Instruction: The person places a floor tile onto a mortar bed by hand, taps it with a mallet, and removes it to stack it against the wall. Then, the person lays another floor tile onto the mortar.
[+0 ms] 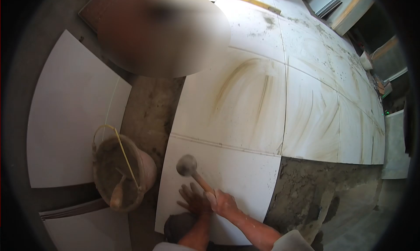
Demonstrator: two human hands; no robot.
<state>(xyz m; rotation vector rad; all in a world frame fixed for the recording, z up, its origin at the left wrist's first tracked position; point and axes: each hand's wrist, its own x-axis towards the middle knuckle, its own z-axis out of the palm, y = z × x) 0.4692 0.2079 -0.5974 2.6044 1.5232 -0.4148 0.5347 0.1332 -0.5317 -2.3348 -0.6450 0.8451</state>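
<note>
My right hand (224, 203) is wrapped around the wooden handle of a mallet (187, 165). Its rounded grey head is over the near white floor tile (249, 176); whether it touches the surface I cannot tell. Fingers spread, my left hand (194, 199) lies flat on the same tile, just below the mallet head. A dark rounded shape, maybe a knee, is beside the left wrist. The tile borders a row of laid tiles along a narrow joint.
To the left stands a bucket (149, 165) with a yellow handle and a wooden-handled trowel (117, 196) inside. Loose white tiles (74, 115) lie beyond it. Rough grey mortar (302, 181) borders the tile's right side. A blurred patch hides the upper left.
</note>
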